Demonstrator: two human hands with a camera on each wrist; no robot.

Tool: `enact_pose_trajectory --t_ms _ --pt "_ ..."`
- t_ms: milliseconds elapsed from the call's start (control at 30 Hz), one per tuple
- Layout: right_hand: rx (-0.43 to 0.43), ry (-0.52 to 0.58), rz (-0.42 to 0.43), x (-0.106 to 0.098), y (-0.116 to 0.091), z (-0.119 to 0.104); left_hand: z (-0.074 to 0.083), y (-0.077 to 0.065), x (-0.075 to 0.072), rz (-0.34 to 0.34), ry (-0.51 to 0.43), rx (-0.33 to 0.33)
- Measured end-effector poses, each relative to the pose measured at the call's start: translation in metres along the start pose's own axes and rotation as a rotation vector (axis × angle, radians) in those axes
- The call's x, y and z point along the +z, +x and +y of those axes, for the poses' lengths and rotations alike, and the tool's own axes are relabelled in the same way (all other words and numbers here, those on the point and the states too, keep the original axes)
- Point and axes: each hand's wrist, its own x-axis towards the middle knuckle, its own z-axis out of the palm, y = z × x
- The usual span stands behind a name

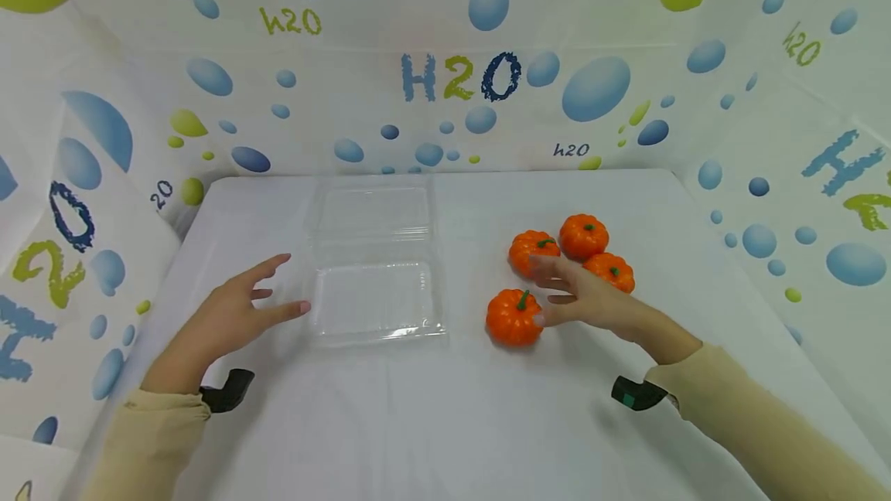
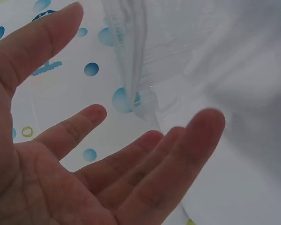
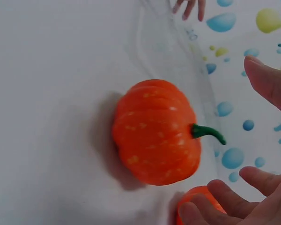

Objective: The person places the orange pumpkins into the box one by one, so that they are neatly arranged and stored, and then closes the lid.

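Note:
A clear plastic clamshell box [image 1: 372,300] lies with its lid [image 1: 372,211] folded back on the white table. My left hand [image 1: 233,315] hovers at the box's left side, fingers spread and holding nothing; the left wrist view shows the box's clear wall [image 2: 136,51] beyond the fingertips. Over on the right, my right hand [image 1: 592,296] is held above the table close to the nearest orange toy pumpkin [image 1: 511,319], which has a green stem. In the right wrist view that pumpkin [image 3: 157,133] sits apart from the thumb and fingers.
Behind the right hand stand more small pumpkins: one at the left [image 1: 532,252], one at the back [image 1: 583,236] and one at the right [image 1: 612,272], partly covered by the hand. A patterned curtain [image 1: 445,76] borders the table [image 1: 418,424] at the back and sides.

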Motion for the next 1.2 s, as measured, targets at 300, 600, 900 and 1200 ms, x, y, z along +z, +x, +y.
enact_pose_trajectory --t_ms 300,600,900,1200 --pt "0.058 -0.02 0.021 0.016 -0.001 0.015 -0.006 -0.003 0.012 -0.051 -0.174 -0.01" --pt "0.079 -0.098 0.182 0.039 -0.002 0.023 -0.01 -0.003 0.025 -0.009 -0.297 0.03" --pt "0.038 -0.206 0.31 0.06 0.004 0.033 -0.01 -0.003 0.028 0.023 -0.373 0.041" --pt "0.067 -0.199 0.362 0.069 0.009 0.035 -0.007 -0.003 0.031 0.032 -0.388 0.031"
